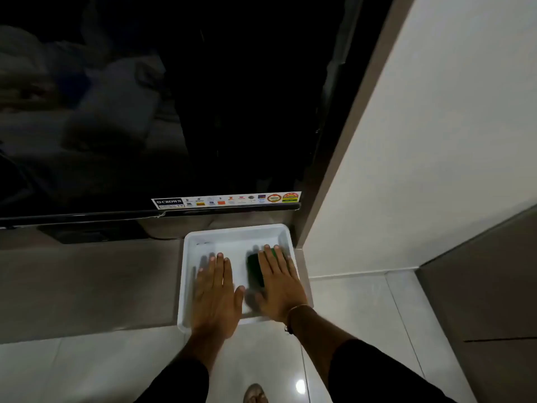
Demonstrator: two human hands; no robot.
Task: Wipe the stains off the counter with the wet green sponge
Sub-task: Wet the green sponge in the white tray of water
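- Grey-brown counter [87,283] running low along the wall, glossy pale floor tiles [348,315] beneath its front edge.
- White tray [238,234] parked at the counter's right end, near corner just past the counter's lip.
- Behind the tray, dark television screen [174,112], switched off, sticker strip [226,200] along its bottom bezel right above the tray's far rim.
- Right of the tray, pale wall [421,141] rising.
- Over the tray's left half, left hand [216,289], palm down, fingers spread flat and slightly blurred, holding nothing.
- Over the tray's right half, right hand [279,283], palm down, fingers extended across the green sponge [255,270]; pressed on top, not curled round it as far as can be seen.
- Sponge lying inside the tray, dark green edge peeking out left of the right hand, brighter green showing by the fingertips.
- Thin bracelet [296,309] on the right wrist, dark sleeves [363,370] on both forearms.
- Below the tray, on the tiles, one foot [255,394] at the bottom edge.
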